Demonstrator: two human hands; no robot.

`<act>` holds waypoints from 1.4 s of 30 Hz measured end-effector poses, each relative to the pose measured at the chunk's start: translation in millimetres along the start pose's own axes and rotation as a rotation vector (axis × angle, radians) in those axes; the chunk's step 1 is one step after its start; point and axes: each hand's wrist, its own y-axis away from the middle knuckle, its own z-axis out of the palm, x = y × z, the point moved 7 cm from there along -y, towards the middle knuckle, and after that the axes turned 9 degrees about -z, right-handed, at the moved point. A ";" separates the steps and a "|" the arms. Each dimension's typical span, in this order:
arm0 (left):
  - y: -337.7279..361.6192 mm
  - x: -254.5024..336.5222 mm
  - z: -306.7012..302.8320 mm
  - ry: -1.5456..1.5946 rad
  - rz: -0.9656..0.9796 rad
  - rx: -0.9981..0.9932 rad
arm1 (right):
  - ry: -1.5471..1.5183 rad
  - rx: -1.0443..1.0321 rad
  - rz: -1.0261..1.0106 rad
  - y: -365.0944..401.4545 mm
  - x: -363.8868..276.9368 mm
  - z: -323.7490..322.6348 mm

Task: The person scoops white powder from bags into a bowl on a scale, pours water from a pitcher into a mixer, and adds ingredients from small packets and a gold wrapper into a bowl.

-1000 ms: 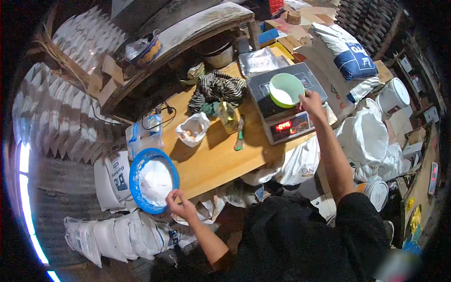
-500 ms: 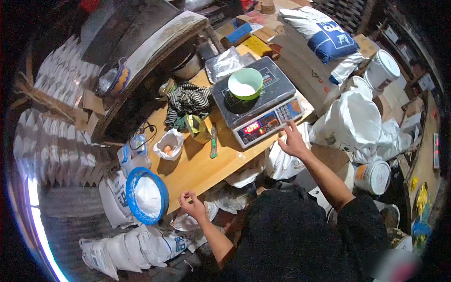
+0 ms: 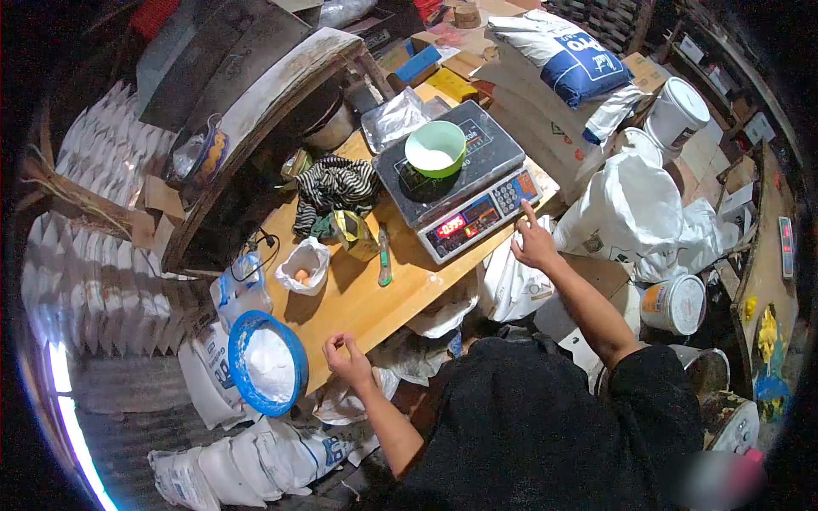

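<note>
On flat black scale (image 3: 479, 180): round green bowl (image 3: 438, 169) (white contents (image 3: 434, 159)).

A green bowl (image 3: 447, 169) hides part of the lettering on the scale (image 3: 494, 157); the bottom edge crops a black shirt (image 3: 528, 426), and a blurred patch (image 3: 714, 481) obscures the lower right.

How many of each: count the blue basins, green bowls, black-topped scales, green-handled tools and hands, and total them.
Blue basin: 1
Green bowl: 1
Black-topped scale: 1
Green-handled tool: 1
Left hand and right hand: 2
Total: 6
</note>
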 end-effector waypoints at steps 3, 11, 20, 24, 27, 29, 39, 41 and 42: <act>-0.8 -20.0 -17.5 -0.017 -0.017 0.005 | -0.052 0.062 -0.011 -2.2 -1.4 -5.0; -13.9 -90.2 -63.1 0.062 -0.053 -0.051 | -1.671 0.210 0.483 -10.6 -129.6 -23.2; -53.2 -105.4 -91.1 0.160 0.069 -0.185 | -1.905 -0.335 -0.123 41.1 -390.8 -99.1; -50.1 -85.4 -89.7 0.221 0.085 -0.308 | -1.761 -0.329 -0.395 72.9 -446.6 -141.6; -41.5 -71.3 -83.0 0.297 0.104 -0.355 | -1.414 -0.166 -0.818 93.2 -478.8 -187.8; -34.3 -65.0 -73.3 0.323 0.117 -0.412 | -1.326 -0.124 -0.838 117.8 -490.3 -212.4; 99.3 23.4 48.5 0.309 0.269 -0.951 | -0.228 0.359 0.140 315.9 -373.5 -217.8; 153.2 25.2 89.2 0.141 0.574 -1.083 | -0.097 0.309 0.352 383.0 -333.3 -191.0; 182.8 9.5 114.8 0.051 0.609 -1.220 | -0.102 0.303 0.470 419.1 -321.3 -186.2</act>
